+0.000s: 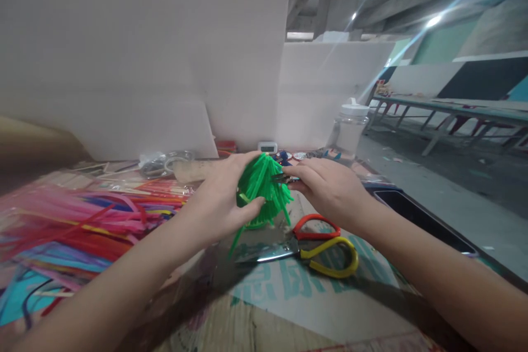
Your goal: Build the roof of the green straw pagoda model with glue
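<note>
Preferably, work above the paper-covered surface (231, 323), clear of the heap of multicoloured pipe cleaners (103, 225) to the left and of the red-and-yellow-handled scissors (295, 248) lying just in front. With the left hand (225, 192) clamped around the tent-shaped green pipe-cleaner bundle (267, 184), fingers behind and thumb across the front, hold firmly without crushing the splayed strands. With the right hand (330, 184) pinched on a small dark metal tool (280, 178) at the bundle's right side, guide the tip gently, away from the thumb.
</note>
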The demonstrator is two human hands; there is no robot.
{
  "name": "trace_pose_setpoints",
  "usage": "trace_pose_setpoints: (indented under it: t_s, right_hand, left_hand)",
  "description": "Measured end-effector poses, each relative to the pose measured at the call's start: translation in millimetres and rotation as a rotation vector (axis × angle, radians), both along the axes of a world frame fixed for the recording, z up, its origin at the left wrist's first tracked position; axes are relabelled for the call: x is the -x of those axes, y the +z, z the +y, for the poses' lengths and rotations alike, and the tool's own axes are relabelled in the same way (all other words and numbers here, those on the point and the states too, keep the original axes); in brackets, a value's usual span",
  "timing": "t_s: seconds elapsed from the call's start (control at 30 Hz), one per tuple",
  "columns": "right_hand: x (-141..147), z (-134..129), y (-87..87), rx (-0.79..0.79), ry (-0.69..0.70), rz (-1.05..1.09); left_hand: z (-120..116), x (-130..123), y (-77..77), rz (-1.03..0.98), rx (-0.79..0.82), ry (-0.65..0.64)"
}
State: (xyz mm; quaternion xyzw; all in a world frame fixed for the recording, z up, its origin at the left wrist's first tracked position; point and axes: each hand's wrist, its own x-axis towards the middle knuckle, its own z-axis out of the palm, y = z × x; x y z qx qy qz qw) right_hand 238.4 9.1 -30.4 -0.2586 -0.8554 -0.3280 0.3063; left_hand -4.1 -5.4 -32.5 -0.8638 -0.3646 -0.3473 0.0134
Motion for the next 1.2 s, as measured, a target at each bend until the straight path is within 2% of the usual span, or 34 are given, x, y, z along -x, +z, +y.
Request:
trace_pose_setpoints:
  t_s: [0.6, 0.8, 1.2]
  right_hand:
    - [-3.8, 2.2, -1.6, -0.014, 0.071, -0.034]
    - [-6.2, 7.3, -3.2, 0.055, 0.067, 0.017]
    - [-4.0, 8.5, -5.9, 0.072, 0.108, 0.035]
  left_hand:
    - [0.1, 1.6, -0.3, 0.024, -0.001, -0.016]
    - [2.0, 3.8, 0.2, 0.014, 0.023, -0.029]
    - [1.4, 4.9, 0.8, 0.018, 0.025, -0.062]
